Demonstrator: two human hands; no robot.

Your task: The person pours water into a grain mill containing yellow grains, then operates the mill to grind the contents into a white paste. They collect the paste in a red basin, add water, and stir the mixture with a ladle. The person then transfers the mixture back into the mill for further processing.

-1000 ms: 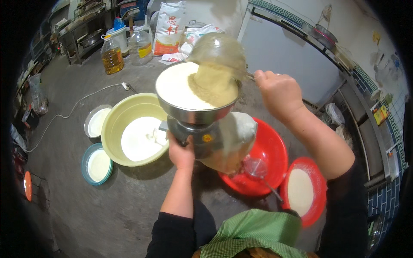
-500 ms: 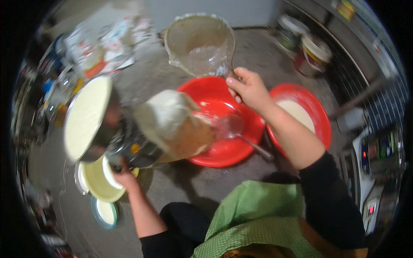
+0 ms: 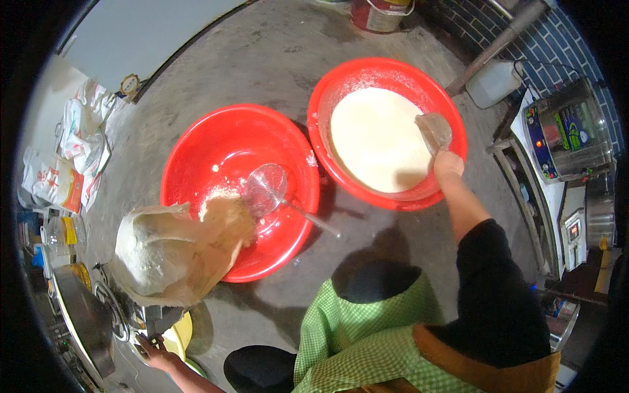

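My right hand grips the handle of a translucent water dipper, tilted at the right inner side of a red basin of creamy white liquid. Whether it touches the liquid, I cannot tell. At the lower left, my left hand is closed on a dark part of a machine with a wide metal hopper. From the machine hangs a cloth bag with white stuff at its upper end. Its other end lies in a second red basin, beside a round strainer and pale crumbs.
A yellow basin stands below the machine. White sacks slump by the left wall. A bucket stands at the far edge, a jerrycan at the far right. Equipment with a lit panel lines the right side.
The view has turned to the right. My right hand has brought the dipper from above the strainer's basin to the basin of white liquid. The left hand stays at the machine.
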